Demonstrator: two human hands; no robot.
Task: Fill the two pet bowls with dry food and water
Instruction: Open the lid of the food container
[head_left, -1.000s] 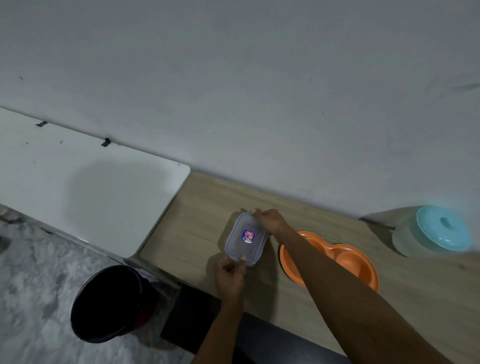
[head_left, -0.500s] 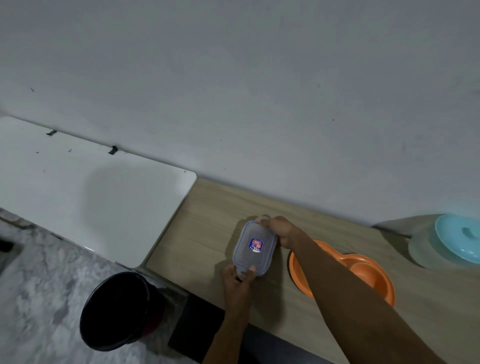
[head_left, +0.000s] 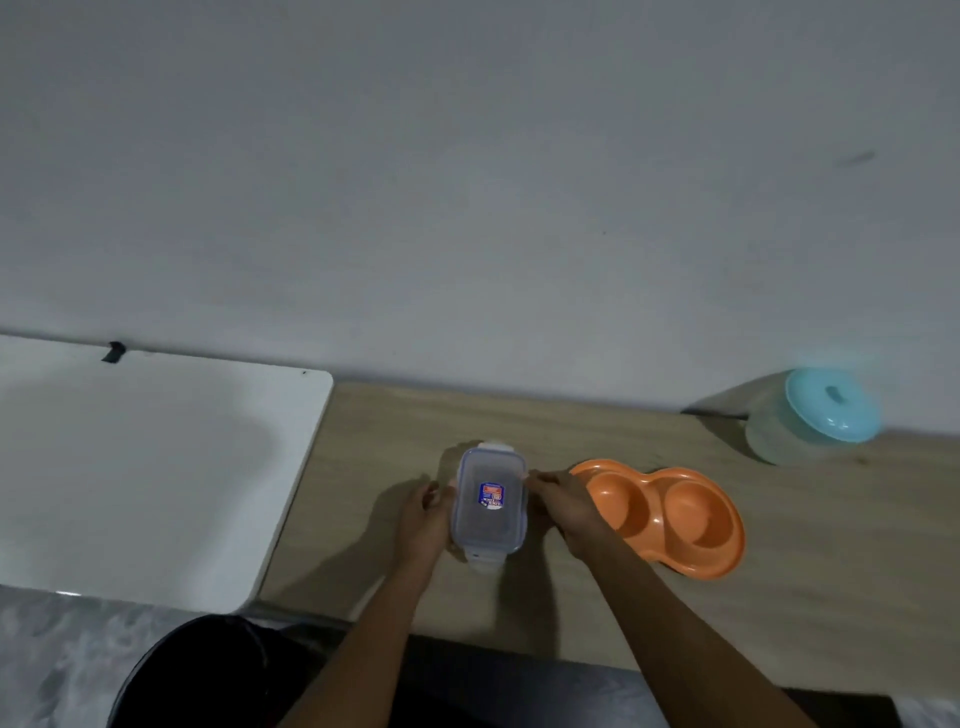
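Note:
A clear rectangular food container (head_left: 490, 506) with a snap lid and a blue-red sticker sits on the wooden table (head_left: 810, 561). My left hand (head_left: 423, 519) grips its left long side. My right hand (head_left: 563, 506) grips its right long side at the lid's edge. Just right of that hand lies the orange double pet bowl (head_left: 675, 517), both hollows empty. A translucent jug with a turquoise lid (head_left: 813, 415) stands at the back right, against the wall.
A white table (head_left: 145, 467) adjoins the wooden one on the left. A black bin (head_left: 208, 675) stands on the marble floor at the lower left. The grey wall (head_left: 467, 182) runs directly behind both tables.
My hands have shifted from the container's near and far ends to its left and right sides. The container now lies straight lengthwise, and the view has swung left and down.

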